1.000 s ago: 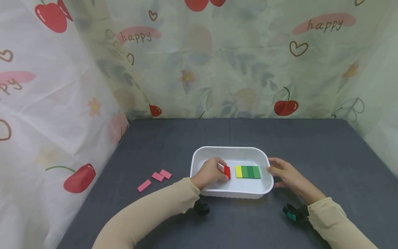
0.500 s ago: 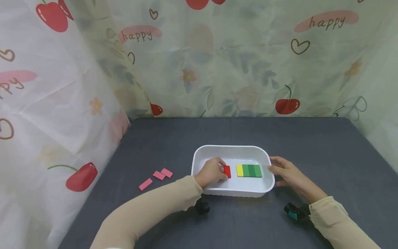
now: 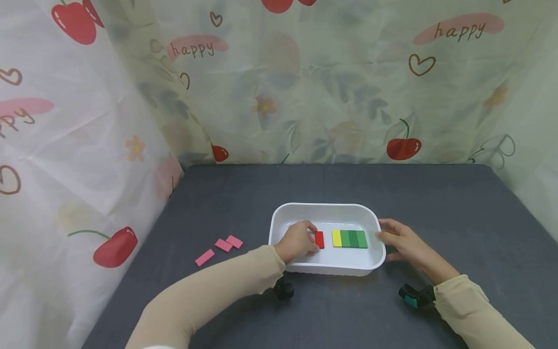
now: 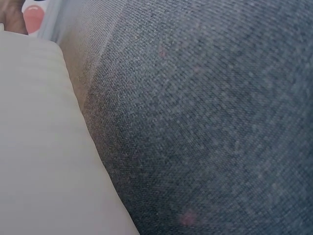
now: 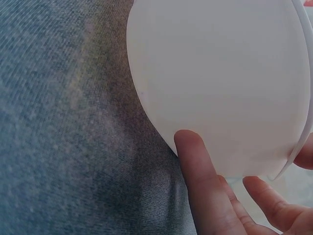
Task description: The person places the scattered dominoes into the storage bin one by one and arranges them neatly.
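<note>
In the head view a white tray point(image 3: 322, 269) holds a red block point(image 3: 319, 240) and, to its right, a row of one yellow block point(image 3: 336, 238) and several green blocks point(image 3: 354, 239) side by side. My left hand point(image 3: 298, 242) reaches over the tray's left side and pinches the red block, which lies at the tray's floor. My right hand point(image 3: 405, 245) grips the tray's right end, thumb over the rim. In the right wrist view, fingers point(image 5: 203, 181) rest along the tray's outer wall point(image 5: 220, 88). The left wrist view shows mostly dark cloth and the tray's pale wall.
Three pink blocks point(image 3: 205, 257) lie on the dark tabletop point(image 3: 244, 194) left of the tray, two of them touching. Behind and at the left hangs a patterned curtain point(image 3: 322, 97). A black wrist device point(image 3: 283, 290) is below my left hand, another point(image 3: 416, 295) by my right wrist.
The head view has shifted slightly. The red block, tilted a second ago, now lies flatter in the tray under my left fingers. My right hand keeps its place on the tray.
</note>
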`<state>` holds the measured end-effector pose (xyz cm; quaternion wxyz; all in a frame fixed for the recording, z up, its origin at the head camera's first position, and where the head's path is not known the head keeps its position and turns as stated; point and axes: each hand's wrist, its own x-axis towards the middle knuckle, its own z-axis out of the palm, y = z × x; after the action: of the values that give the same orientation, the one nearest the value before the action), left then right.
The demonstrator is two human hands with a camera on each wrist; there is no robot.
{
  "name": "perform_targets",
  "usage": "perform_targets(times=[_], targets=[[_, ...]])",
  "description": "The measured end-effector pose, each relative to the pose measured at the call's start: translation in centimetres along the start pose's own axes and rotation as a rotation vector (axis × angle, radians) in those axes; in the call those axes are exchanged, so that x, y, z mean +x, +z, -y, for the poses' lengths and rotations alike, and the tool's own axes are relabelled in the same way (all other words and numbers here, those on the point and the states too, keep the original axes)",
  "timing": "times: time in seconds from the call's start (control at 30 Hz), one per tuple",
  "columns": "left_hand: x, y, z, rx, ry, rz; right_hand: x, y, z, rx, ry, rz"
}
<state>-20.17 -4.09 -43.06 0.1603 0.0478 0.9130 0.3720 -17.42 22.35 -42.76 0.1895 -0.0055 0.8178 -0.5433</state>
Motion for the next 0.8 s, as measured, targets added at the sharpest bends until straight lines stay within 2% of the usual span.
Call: perform_targets(times=[0.53, 0.8], targets=[[0.0, -0.3, 0.0, -0.067, -0.089, 0.015, -0.1, 0.1, 0.0, -0.003, -0.009, 0.001], [-0.6, -1.0, -0.6, -0.056, -0.117, 0.08, 0.0, -0.1, 0.0, -0.005, -0.004, 0.0]])
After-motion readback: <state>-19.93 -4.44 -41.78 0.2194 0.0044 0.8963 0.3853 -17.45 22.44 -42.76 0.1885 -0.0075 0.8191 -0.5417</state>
